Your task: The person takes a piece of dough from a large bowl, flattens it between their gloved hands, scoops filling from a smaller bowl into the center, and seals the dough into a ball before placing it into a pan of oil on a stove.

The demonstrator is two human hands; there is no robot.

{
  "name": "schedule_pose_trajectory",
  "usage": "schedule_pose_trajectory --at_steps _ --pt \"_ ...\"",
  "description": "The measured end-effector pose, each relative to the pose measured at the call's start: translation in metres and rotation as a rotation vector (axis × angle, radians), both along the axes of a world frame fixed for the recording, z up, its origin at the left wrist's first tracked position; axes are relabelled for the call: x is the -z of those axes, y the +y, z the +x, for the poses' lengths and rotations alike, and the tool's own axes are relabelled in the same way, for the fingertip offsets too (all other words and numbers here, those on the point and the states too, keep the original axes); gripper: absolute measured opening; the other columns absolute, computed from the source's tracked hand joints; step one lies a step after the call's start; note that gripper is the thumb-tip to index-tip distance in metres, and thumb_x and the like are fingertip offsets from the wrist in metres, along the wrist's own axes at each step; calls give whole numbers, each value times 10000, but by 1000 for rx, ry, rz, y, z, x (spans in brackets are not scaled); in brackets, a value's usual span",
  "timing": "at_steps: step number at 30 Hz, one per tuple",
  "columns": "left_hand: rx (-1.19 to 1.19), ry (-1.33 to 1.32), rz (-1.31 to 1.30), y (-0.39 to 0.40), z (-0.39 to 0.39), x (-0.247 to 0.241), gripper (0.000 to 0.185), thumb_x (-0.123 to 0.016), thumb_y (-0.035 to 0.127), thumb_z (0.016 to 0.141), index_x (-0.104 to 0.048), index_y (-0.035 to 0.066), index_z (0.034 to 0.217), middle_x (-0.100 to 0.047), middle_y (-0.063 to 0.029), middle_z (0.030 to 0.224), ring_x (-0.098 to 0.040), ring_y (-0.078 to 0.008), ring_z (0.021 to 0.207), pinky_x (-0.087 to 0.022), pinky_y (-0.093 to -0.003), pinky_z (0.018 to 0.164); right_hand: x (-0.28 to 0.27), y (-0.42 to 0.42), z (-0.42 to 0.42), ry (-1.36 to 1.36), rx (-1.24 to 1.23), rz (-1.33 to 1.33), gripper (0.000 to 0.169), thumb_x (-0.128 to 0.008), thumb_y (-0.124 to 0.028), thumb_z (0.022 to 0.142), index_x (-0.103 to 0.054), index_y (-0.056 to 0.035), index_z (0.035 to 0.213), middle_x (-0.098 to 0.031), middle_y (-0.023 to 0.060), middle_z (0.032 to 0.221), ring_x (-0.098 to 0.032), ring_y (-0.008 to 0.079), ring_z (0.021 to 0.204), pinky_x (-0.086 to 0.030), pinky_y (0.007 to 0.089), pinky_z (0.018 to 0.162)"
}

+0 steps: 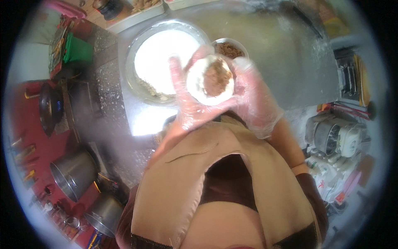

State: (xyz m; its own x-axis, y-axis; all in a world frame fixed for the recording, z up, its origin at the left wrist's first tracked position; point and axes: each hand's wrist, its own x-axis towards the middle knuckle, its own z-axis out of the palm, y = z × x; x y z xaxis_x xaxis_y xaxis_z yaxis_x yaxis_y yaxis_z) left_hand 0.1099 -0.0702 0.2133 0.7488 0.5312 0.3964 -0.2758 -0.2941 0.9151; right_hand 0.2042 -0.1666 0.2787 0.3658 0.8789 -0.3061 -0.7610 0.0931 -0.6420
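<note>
A round of white dough [196,82] with a brown filling [216,79] in its middle lies between my hands. My left hand [189,105], in a clear plastic glove, supports it from below and the left, thumb raised apart. Gloved likewise, my right hand [253,90] presses against its right edge; that hand is slightly blurred. Just beyond stands a small metal bowl [246,51] holding more brown crumbly filling [228,49], partly hidden by my right fingers. To the left is a wide metal basin [132,84] with a bright white mass [161,59] inside, too overexposed to tell exactly.
The basin and bowl stand on a metal tabletop [298,74]. White trays [136,17] line its far edge. Large metal pots [74,174] and a dark wok [49,109] are at left, with a green bin [79,48]. Plastic bags [326,174] and containers lie at right.
</note>
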Motion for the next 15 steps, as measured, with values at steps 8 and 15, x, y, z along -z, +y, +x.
schedule_pose_trajectory --at_steps 8,15 --pt "207 145 304 25 -16 -12 1380 -925 239 535 76 83 1471 -407 -238 1364 -442 -373 1237 -371 -475 1026 -15 -13 4 -598 -91 -167 418 -443 -353 949 -546 -4 1155 -607 92 1041 -574 161 968 -460 279 844" --pt "192 48 413 17 -18 -8 1214 -872 209 616 -32 -5 1466 -522 -182 1271 -530 -401 1104 -339 -526 1004 -26 -7 -2 -1 -144 -164 338 -470 -262 933 -577 -14 1136 -600 87 1045 -568 157 989 -440 281 882"
